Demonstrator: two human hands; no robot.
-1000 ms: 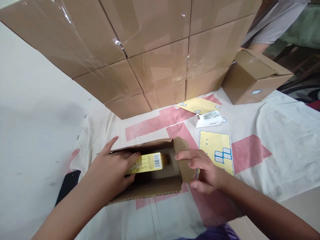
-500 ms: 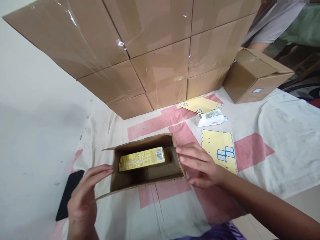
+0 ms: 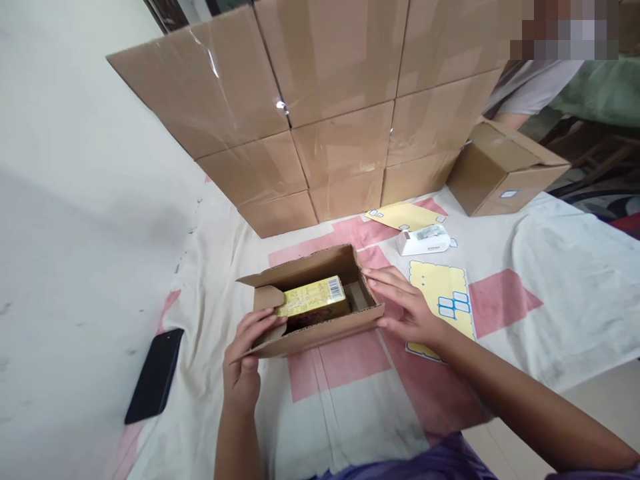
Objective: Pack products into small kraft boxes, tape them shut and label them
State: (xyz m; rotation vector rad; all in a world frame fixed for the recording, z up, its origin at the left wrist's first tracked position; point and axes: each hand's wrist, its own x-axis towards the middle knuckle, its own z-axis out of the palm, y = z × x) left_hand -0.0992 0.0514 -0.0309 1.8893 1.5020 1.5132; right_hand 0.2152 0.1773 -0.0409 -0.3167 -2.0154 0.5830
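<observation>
An open small cardboard box (image 3: 325,328) lies in front of me on the cloth. Inside it rests a yellow printed carton (image 3: 310,298) with a barcode at its right end. My left hand (image 3: 250,340) grips the left end of the box, its fingers on a short flap (image 3: 267,298) that is folded inward over the carton's end. At the right end, my right hand (image 3: 407,303) holds the box wall, fingers along the top edge and thumb by the near corner.
Taped cardboard boxes (image 3: 345,140) form a stack at the back. To the right stand a white tape dispenser (image 3: 425,241), yellow label sheets (image 3: 437,293) and a larger carton (image 3: 500,167), with another person's arm (image 3: 515,119) behind. A black phone (image 3: 154,377) lies left, near the wall.
My left hand has moved right onto the box, and the left short flap now leans inward over the carton's end. My right hand stays at the right end. The camera view has shifted.
</observation>
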